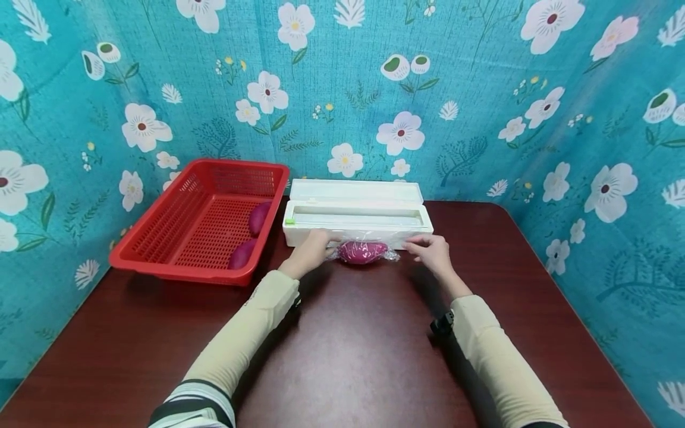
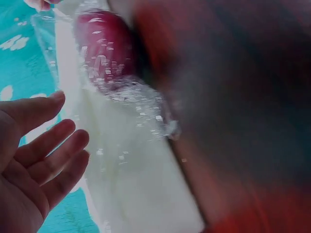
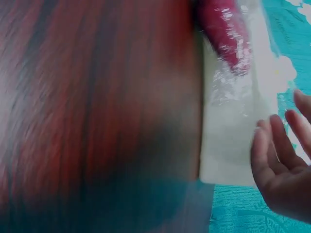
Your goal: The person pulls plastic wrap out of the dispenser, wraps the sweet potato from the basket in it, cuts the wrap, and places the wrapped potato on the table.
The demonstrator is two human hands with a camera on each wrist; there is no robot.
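A purple sweet potato (image 1: pixel 363 252), wrapped in clear cling film, is right in front of a white cling film dispenser (image 1: pixel 358 236). Crinkled film (image 2: pixel 141 109) sticks out at its ends, and more clear film lies against the dispenser. My left hand (image 1: pixel 313 252) is just left of the potato, thumb and fingers apart in the left wrist view. On the other side, my right hand (image 1: pixel 432 252) is near the dispenser's right end; its relaxed fingers (image 3: pixel 282 141) show no film between them in the right wrist view. Whether the film still joins the roll, I cannot tell.
To the left stands a red plastic basket (image 1: pixel 184 270) with two more purple sweet potatoes (image 1: pixel 259 218) along its right side. The dispenser's lid (image 1: pixel 355 190) is raised at the back. A floral turquoise cloth (image 1: pixel 332 107) hangs behind the dark wooden table (image 1: pixel 348 356).
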